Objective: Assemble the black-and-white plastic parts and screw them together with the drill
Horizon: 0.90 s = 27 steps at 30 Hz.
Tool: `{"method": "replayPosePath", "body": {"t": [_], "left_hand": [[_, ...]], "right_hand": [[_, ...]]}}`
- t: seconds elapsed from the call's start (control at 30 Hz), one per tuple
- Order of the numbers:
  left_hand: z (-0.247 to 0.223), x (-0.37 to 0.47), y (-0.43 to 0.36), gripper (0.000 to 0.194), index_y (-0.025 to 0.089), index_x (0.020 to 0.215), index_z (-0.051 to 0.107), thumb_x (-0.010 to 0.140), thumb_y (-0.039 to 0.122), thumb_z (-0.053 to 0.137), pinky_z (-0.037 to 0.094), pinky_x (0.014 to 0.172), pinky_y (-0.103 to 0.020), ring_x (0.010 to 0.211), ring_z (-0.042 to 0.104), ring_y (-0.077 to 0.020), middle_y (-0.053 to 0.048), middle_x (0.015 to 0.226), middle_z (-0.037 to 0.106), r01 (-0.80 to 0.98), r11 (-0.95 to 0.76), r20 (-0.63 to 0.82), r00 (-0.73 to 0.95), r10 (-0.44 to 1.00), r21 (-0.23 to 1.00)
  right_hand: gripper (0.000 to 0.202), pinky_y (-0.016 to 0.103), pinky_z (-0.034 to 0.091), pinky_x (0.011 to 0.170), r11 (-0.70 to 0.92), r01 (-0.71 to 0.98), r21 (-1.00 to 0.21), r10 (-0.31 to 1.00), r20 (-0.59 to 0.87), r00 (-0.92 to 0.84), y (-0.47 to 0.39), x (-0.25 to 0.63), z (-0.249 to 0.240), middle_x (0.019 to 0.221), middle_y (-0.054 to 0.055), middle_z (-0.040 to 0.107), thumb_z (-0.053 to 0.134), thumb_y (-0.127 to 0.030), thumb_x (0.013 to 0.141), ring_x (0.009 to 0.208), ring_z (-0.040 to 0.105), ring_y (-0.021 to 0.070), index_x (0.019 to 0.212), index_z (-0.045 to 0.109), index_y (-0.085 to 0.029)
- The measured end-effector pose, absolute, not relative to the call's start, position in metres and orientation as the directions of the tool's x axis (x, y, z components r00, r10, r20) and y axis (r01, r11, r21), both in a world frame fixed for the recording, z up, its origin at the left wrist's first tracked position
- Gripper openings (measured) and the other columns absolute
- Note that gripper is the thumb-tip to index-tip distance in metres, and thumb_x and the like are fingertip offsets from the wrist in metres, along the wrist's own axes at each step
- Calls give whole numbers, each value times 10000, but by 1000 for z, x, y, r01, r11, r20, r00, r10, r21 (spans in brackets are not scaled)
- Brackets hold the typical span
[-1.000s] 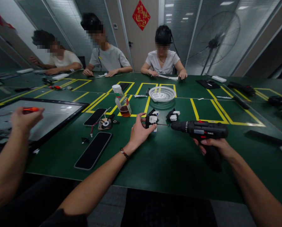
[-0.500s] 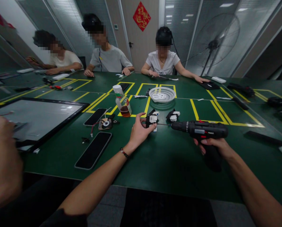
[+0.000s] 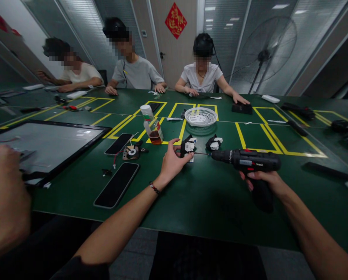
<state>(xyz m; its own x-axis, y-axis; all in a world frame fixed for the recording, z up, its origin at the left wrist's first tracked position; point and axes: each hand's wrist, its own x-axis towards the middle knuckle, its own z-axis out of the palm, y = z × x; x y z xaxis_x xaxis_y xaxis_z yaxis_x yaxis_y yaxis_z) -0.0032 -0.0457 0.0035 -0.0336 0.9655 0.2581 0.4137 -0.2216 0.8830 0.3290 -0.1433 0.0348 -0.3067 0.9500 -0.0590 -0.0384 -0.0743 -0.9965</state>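
Observation:
My left hand (image 3: pixel 175 161) is closed around a small black part with a white label (image 3: pixel 189 147), thumb in front and fingers behind it. In my right hand (image 3: pixel 265 179) is a black cordless drill (image 3: pixel 246 159), gripped by its handle and lying level, pointing left. Its long thin bit (image 3: pixel 202 154) reaches the labelled part beside my left thumb; the exact contact point is too small to make out. A second small black-and-white part (image 3: pixel 214 142) sits on the green table just above the drill's nose, touched by neither hand.
Left of my hand lie two phones (image 3: pixel 117 185), a small motor-like part with wires (image 3: pixel 131 152) and a bottle (image 3: pixel 152 126). A white plastic basket (image 3: pixel 201 117) stands beyond. A framed panel (image 3: pixel 45 144) and another person's hand (image 3: pixel 6 194) are at left. People sit opposite.
My hands, the drill and the labelled part hold nearly the same position. Across the table, a person's hand has shifted left with a dark flat object, which now appears as a box-like shape.

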Motion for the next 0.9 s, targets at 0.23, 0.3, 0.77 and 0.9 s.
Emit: {"method": "replayPosePath", "body": {"t": [0.23, 0.3, 0.77, 0.9], "left_hand": [[0, -4, -43, 776, 246, 1369, 412, 722, 430, 798, 505, 836, -384, 912, 656, -221, -98, 1164, 659, 434, -225, 261, -24, 965, 873], [-1, -4, -43, 779, 247, 1370, 409, 720, 429, 798, 504, 837, -380, 917, 654, -221, -94, 1159, 662, 429, -237, 272, -22, 962, 872], [2, -5, -45, 767, 254, 1368, 415, 723, 412, 797, 512, 821, -380, 899, 659, -216, -96, 1174, 654, 424, -233, 265, -16, 964, 875], [-3, -4, -40, 780, 235, 1363, 422, 709, 414, 808, 518, 808, -366, 891, 657, -206, -104, 1152, 657, 388, -206, 238, -37, 970, 898]], "right_hand": [[365, 346, 538, 525, -57, -43, -997, 957, -42, -287, -140, 334, 24, 967, 120, 731, 660, -242, 841, 565, 642, 201, 1195, 634, -158], [310, 343, 541, 531, -62, -27, -998, 956, -51, -289, -140, 335, 23, 956, 126, 733, 660, -249, 838, 564, 641, 198, 1129, 669, -143], [319, 347, 555, 547, -77, -48, -996, 957, -60, -283, -143, 329, 31, 962, 117, 728, 675, -243, 827, 588, 645, 195, 1128, 648, -141], [432, 353, 544, 525, -61, -70, -996, 962, -40, -271, -144, 330, 30, 980, 113, 737, 689, -249, 815, 565, 646, 200, 1229, 596, -169]]}}
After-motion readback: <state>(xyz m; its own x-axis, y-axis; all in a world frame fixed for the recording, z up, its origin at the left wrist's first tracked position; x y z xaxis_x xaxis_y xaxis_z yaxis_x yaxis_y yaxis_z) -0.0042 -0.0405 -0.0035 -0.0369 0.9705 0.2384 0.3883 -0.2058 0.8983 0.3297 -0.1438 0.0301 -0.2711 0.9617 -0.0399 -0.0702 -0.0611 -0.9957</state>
